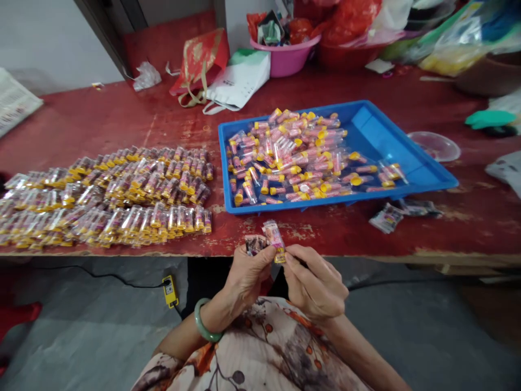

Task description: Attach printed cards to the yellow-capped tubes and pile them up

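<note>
step in hand — by my judgement, the fitting of a printed film around one tube. the work piece, a yellow-capped tube (274, 240), is above the front edge of the worktop (183, 122), between my hands. my left hand (249, 270) is closed, thumb against fingers, on the tube's side; it also retains some dark printed films (255, 244), folded together. my right hand (312, 285) is closed to a pinch at the tube's lower end; no other item is visible in it.

next move, as i judge it: hold the tube firm with the left, and draw the film straight with the right fingertips — avoid creasing.

count of items:
tube in hand: one.
films in the left hand: overlapped, number not readable.
blue tray (376, 130): one, just beyond my hands.
loose tubes (288, 157) in the tray: heaped, too many to count.
stacked tubes (134, 201), left of the tray: about three rows, pieces not countable.
spare films (386, 217), near the tray's front right: two small bunches.
</note>
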`<state>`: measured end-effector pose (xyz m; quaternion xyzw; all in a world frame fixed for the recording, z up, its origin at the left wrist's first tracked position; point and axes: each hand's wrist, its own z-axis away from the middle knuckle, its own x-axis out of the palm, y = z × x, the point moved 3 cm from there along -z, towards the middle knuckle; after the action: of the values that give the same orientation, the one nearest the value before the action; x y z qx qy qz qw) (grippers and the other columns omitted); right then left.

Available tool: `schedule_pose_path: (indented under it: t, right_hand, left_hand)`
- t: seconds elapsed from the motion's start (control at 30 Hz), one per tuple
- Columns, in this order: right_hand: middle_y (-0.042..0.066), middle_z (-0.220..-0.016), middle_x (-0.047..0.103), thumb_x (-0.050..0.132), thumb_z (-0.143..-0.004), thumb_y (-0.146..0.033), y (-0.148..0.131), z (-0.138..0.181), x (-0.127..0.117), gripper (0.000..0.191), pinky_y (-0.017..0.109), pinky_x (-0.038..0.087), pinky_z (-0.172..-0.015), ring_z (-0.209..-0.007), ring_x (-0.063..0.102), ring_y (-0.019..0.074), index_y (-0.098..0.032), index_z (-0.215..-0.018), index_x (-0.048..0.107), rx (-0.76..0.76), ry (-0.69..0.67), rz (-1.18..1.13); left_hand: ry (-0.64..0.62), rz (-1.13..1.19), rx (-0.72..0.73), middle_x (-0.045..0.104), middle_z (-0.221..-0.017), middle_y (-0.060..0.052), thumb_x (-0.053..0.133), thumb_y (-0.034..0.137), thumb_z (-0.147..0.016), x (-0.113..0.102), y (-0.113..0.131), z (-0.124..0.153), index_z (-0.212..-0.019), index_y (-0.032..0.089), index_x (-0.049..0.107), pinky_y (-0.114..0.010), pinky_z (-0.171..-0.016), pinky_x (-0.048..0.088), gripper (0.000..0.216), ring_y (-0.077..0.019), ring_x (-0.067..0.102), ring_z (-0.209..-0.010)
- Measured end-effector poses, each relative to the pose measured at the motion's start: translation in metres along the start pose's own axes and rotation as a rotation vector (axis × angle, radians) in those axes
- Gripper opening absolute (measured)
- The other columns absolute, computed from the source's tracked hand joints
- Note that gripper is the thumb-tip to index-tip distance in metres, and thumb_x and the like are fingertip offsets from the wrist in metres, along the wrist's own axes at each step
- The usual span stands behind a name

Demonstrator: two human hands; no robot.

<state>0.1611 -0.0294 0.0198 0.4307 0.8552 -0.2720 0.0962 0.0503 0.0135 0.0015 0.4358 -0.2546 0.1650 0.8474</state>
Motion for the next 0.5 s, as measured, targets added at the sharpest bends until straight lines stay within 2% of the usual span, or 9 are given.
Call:
schedule_pose_path:
  t: [0.1, 0.2, 0.3, 0.37, 0.43, 0.5]
  right_hand:
    - [0.007, -0.094, 0.069, 0.063, -0.078, -0.003, 0.002, 0.005, 0.005, 0.025, 0.030, 0.057, -0.069, -0.079, 0.067, 0.0193, -0.020, -0.096, 0.064, -0.117, -0.085, 0.141]
    - [0.007, -0.087, 0.069, 0.060, -0.081, -0.005, 0.002, 0.001, 0.013, 0.017, 0.027, 0.055, -0.063, -0.072, 0.066, 0.0178, -0.019, -0.089, 0.063, -0.220, -0.118, 0.220]
    - [0.007, -0.083, 0.068, 0.057, -0.083, -0.008, 0.000, -0.012, 0.016, 0.013, 0.026, 0.055, -0.061, -0.069, 0.066, 0.0176, -0.019, -0.087, 0.064, -0.224, -0.166, 0.094]
    - [0.008, -0.088, 0.068, 0.059, -0.083, -0.014, 0.004, -0.023, 0.017, 0.013, 0.026, 0.057, -0.062, -0.071, 0.067, 0.0174, -0.019, -0.093, 0.065, -0.068, -0.286, -0.143]
    - [0.007, -0.090, 0.069, 0.061, -0.084, -0.023, 0.012, -0.032, 0.022, 0.018, 0.024, 0.058, -0.058, -0.068, 0.067, 0.0166, -0.020, -0.101, 0.065, 0.191, -0.431, -0.390]
    - [0.007, -0.088, 0.070, 0.065, -0.083, -0.031, 0.020, -0.039, 0.030, 0.026, 0.023, 0.057, -0.054, -0.065, 0.067, 0.0166, -0.020, -0.106, 0.065, 0.459, -0.511, -0.551]
  left_hand:
    - [0.007, 0.012, 0.007, 0.034, -0.048, 0.009, 0.088, 0.041, -0.053, -0.003, -0.002, -0.002, -0.063, 0.017, 0.045, -0.022, -0.040, 0.013, 0.050, -0.0019, 0.022, -0.040]
    - [0.021, 0.009, 0.024, 0.034, -0.048, 0.009, 0.088, 0.043, -0.052, -0.008, -0.001, -0.005, -0.061, 0.017, 0.044, -0.023, -0.041, 0.012, 0.052, -0.0021, 0.022, -0.040]
    - [0.064, 0.000, 0.053, 0.035, -0.048, 0.009, 0.088, 0.047, -0.050, -0.017, 0.006, -0.007, -0.061, 0.017, 0.045, -0.023, -0.041, 0.012, 0.053, -0.0023, 0.022, -0.041]
    - [0.097, -0.011, 0.072, 0.034, -0.048, 0.009, 0.087, 0.048, -0.051, -0.024, 0.012, -0.007, -0.061, 0.017, 0.046, -0.024, -0.042, 0.012, 0.053, -0.0025, 0.021, -0.041]
    - [0.097, -0.034, 0.088, 0.034, -0.046, 0.009, 0.087, 0.048, -0.051, -0.030, 0.019, -0.006, -0.062, 0.016, 0.049, -0.024, -0.041, 0.011, 0.050, -0.0026, 0.020, -0.040]
    - [0.065, -0.058, 0.102, 0.035, -0.045, 0.008, 0.088, 0.046, -0.050, -0.034, 0.026, -0.003, -0.061, 0.015, 0.053, -0.025, -0.041, 0.011, 0.048, -0.0027, 0.020, -0.039]
